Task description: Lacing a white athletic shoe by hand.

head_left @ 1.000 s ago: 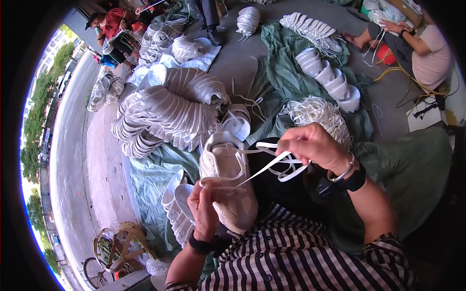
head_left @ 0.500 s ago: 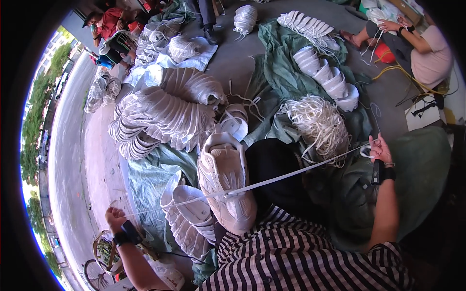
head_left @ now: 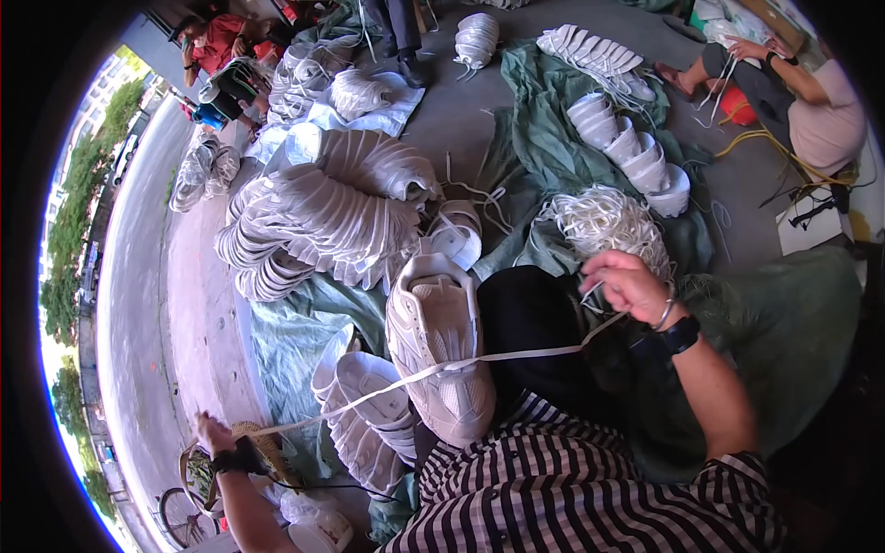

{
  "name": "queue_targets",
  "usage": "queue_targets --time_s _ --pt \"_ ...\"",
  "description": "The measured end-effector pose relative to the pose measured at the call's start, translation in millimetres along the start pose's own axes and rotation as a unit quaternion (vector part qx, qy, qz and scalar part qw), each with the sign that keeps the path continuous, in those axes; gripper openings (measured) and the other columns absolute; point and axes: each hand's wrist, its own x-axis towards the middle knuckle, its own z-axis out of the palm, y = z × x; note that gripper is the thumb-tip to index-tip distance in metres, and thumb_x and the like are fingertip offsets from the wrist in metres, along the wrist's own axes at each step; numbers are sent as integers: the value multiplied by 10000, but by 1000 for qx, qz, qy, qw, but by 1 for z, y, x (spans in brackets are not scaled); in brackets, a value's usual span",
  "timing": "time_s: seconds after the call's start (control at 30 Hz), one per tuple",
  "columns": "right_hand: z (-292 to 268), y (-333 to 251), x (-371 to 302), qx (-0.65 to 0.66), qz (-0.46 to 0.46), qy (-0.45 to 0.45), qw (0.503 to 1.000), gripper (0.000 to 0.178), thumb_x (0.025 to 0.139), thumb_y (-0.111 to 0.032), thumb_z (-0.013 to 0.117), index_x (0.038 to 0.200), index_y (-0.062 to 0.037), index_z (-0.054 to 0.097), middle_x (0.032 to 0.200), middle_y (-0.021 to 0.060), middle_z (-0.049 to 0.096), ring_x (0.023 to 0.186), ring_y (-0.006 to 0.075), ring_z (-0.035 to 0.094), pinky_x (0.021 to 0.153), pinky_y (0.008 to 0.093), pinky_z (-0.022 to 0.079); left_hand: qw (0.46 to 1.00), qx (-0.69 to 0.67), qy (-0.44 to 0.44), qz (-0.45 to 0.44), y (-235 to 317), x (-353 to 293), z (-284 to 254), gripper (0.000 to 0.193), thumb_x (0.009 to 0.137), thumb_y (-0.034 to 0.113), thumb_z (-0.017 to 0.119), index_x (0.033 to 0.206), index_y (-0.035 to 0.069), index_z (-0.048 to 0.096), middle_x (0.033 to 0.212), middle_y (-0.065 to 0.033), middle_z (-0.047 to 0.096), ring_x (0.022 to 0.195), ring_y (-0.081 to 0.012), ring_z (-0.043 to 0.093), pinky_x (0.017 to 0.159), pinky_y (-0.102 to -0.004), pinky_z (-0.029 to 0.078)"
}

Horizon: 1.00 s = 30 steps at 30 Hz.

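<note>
1. Hands: well apart, spread to either side of the body. The right hand (head_left: 629, 284) has its fingers closed on a white lace (head_left: 530, 352); the lace also reaches the left hand (head_left: 217, 433), where the blur is such that I cannot tell whether the fingers grip.
2. Shoe: one pale shoe (head_left: 442, 336) lies toe toward the wearer, beside a black-clad knee (head_left: 535, 318); the lace passes across its front, slightly slack.
3. Clearance, left: the left hand is out over the basket (head_left: 267, 447) — a pair of white uppers (head_left: 373, 415) lies between it and the shoe.
4. Clearance, right: the right hand is near a heap of loose laces (head_left: 613, 229); beyond its forearm spreads dark green sheeting (head_left: 784, 341).
5. Ahead: a large stack of nested uppers (head_left: 323, 217) stands close to the shoe's heel end.
6. Surface: crumpled green cloth (head_left: 304, 323) over grey floor (head_left: 461, 120), with a pale paved strip (head_left: 198, 304) along the left.
7. Room: a seated co-worker (head_left: 825, 120) at upper right, near yellow cable (head_left: 765, 136); another in red (head_left: 221, 41) at upper left.
</note>
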Motion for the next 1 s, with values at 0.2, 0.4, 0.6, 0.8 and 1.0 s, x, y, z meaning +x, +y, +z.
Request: queue_targets --time_s 0.2,0.4,0.6,0.8,1.0 --pt "155 -2 16 -276 -378 -39 883 372 823 -3 593 1175 -2 475 1123 122 549 773 129 579 685 252 495 912 -4 -410 30 3 -276 176 353 961 377 434 675 171 456 537 72 355 419 -30 273 364 -213 193" --pt "148 15 -2 -402 -417 25 815 433 726 28 622 1136 19 483 1154 167 496 1007 291 521 846 348 455 827 63 -429 358 -8 -383 189 134 948 154 492 871 51 527 640 -6 473 555 -78 439 507 -240 367" --pt "129 25 11 -585 -506 27 633 90 725 -88 577 776 -17 599 1071 104 553 915 217 539 740 319 436 805 99 -524 260 2 -385 169 116 932 129 497 875 32 523 656 -39 521 615 -97 491 572 -263 423" --pt "129 23 4 -527 -447 -78 719 62 727 -99 621 788 -101 622 877 75 622 773 244 588 651 351 480 818 -111 -557 -89 6 -373 159 197 958 230 487 939 43 547 625 59 447 505 -13 342 442 -167 266" --pt "141 27 -10 -470 -275 -47 838 61 790 -96 632 814 -49 602 657 135 612 630 319 622 549 372 491 779 -87 -603 -149 5 -364 150 226 958 279 483 996 71 563 592 65 413 445 -24 288 399 -176 220"
